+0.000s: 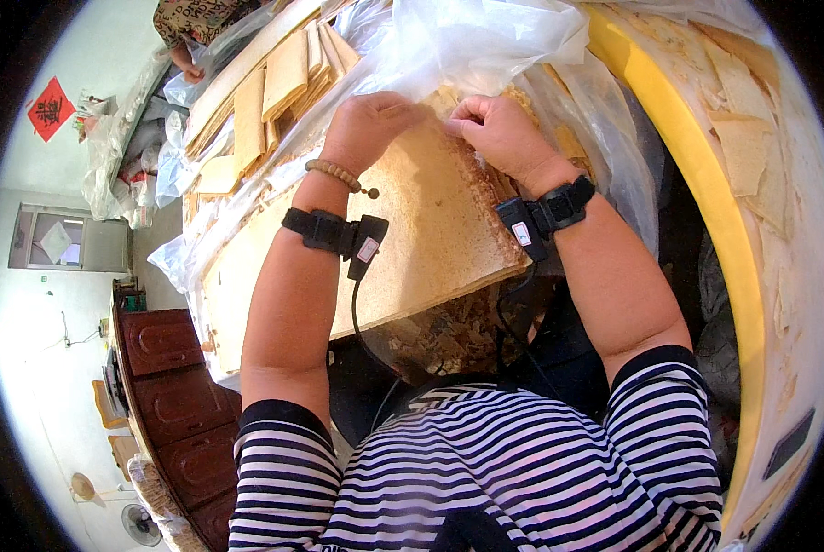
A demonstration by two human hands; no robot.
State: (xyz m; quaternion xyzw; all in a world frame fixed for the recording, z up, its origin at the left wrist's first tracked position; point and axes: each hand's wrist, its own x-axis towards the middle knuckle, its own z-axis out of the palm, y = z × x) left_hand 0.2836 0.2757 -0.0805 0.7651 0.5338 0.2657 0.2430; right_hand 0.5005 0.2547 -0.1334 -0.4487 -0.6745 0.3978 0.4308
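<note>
Tan, flat rectangular sheets [288, 78] lie piled to the left of the grip, beyond the left hand [370, 129]. That hand's fingers bend inward; whether they pinch anything cannot be told. Below and between both hands spreads a broad, mottled tan board with a rough brownish edge [412, 221]. Crumpled translucent plastic sheeting [495, 41] lies just beyond them. The right hand [504, 138] curls thumb toward forefinger, its hold unclear. Farther right of it curves a smooth yellow band [717, 202].

Two bare hands [366, 126] around twelve o'clock, two black wrist straps [322, 230]. One brown beaded bracelet [334, 171], one red diamond-shaped paper [50, 109] at ten.
</note>
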